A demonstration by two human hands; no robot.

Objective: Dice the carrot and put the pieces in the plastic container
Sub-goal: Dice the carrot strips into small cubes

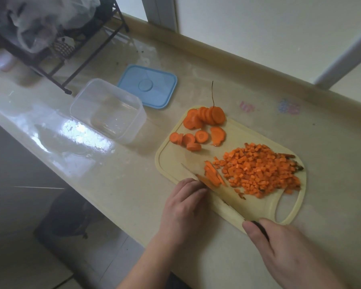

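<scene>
Leftmost, a clear rectangular plastic container [106,110] stands open on the glossy beige tabletop [121,180], its flat blue lid [148,86] lying just beyond it. Right of these lies a pale yellow plastic cutting board [258,209]: round orange carrot slices [202,126] at its far left, carrot strips [214,174] near the left hand [184,207], whose curled fingers press them, and a heap of diced carrot [261,170] further right. The right hand [279,245] grips the dark handle of a knife [223,202], its blade beside the strips.
</scene>
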